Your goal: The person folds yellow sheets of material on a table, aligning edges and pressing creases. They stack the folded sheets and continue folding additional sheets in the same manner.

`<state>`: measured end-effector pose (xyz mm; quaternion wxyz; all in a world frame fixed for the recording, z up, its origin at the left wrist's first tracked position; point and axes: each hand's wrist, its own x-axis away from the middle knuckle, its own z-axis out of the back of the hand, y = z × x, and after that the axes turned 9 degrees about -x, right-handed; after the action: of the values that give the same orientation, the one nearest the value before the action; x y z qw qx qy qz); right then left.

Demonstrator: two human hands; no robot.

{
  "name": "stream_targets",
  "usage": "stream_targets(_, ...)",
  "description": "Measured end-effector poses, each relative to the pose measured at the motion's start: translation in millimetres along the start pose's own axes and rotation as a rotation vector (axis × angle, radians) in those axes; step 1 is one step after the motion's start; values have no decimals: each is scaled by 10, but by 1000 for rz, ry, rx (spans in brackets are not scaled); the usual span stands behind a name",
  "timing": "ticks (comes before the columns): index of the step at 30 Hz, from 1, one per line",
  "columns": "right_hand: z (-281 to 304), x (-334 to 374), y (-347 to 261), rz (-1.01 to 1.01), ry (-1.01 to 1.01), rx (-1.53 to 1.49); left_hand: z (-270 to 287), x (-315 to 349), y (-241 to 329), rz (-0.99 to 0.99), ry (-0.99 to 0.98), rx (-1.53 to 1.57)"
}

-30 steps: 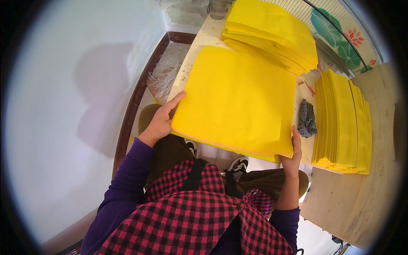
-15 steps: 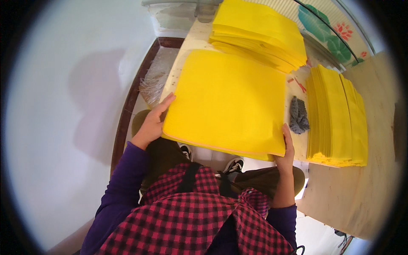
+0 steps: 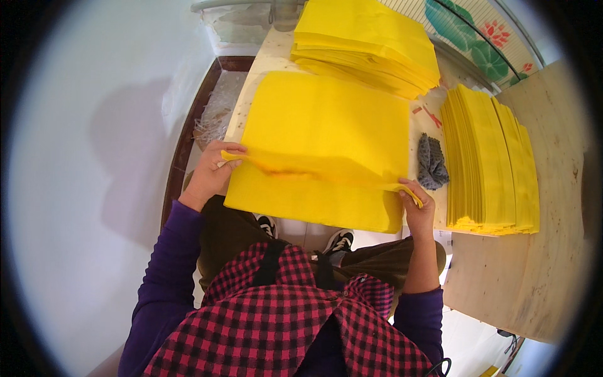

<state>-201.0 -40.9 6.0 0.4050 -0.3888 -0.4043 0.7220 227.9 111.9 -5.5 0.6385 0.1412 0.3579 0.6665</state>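
A yellow fabric sheet [image 3: 326,122] lies before me on the table, its near edge raised in a curved fold. My left hand [image 3: 213,168] is closed on the left corner of that edge, thumb and fingers pinching it. On the other side my right hand [image 3: 418,200] grips the right corner the same way. Beneath the raised edge shows another yellow layer [image 3: 314,204], reaching out over my lap. An orange-brown mark runs along the fold near its left part.
Behind the sheet stands a tall stack of yellow fabric [image 3: 367,38]. A second stack [image 3: 487,163] sits at the right, beside a crumpled grey cloth [image 3: 432,162] and a small red item [image 3: 432,116]. A white wall [image 3: 94,207] closes off the left; a wooden board [image 3: 515,276] is at the right.
Both hands have shifted from the sides of the sheet to its near corners and lifted that edge up and away from me, baring the yellow layer below. The view has shifted slightly.
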Motion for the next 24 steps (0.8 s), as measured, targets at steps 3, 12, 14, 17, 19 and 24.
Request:
stream_targets(3,-20,-37,-21,-105,54,-34,-54,-49,14,212,-21,300)
stream_targets(12,-45,-214,36,-343,66,-236,-123,-127,-34,494,-36,570)
stream_targets(14,-66,-249,61,-351,99,-259,-143,-142,-30,517,-21,611)
stream_targets(17,-58,-277,64,-360,78,-329,-160,-172,-12,512,-1,679)
stream_targets(19,-53,-265,53,-345,83,-351,-153,-181,1,527,6,648)
stream_targets(24,-35,-213,36,-372,110,-392,-164,-181,26,559,34,664)
